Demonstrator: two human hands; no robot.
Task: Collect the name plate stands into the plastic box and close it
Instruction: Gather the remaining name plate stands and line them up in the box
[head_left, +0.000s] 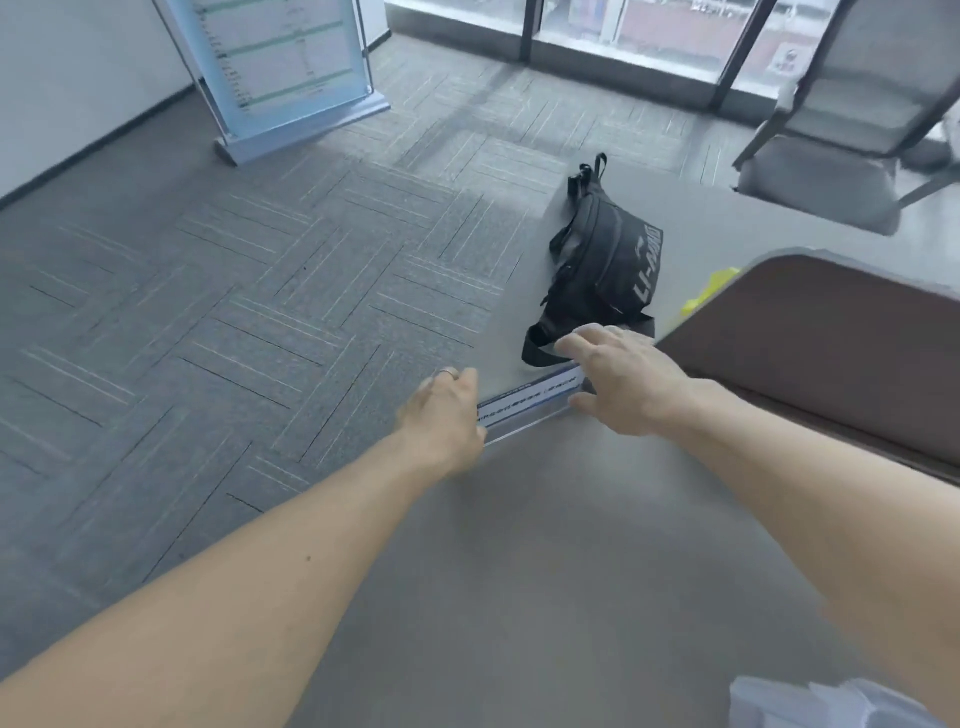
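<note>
A floor sign (280, 73) is seen at the upper left of the frame, standing on the carpet (208, 291). At centre-left, the left hand (441, 415) is set against the left end of 1 stand (530, 402); its fingers are curled at that end, but whether they are clamped on it or only touching cannot be told. The stand lies at mid-frame on the edge of the table (545, 571), its long axis running from lower left to upper right, so that 1 end is met by each hand. The right hand (623, 379) is spread over the right end, fingers loose and extended, thumb just beside the stand's near face; no firm grip is shown. Both hands are about equally near. A lift by the 2 ends is judged to be the step in hand. A black bag (602, 270) lies just beyond the stand, close enough to be brushed. The box cannot be made out with certainty.
</note>
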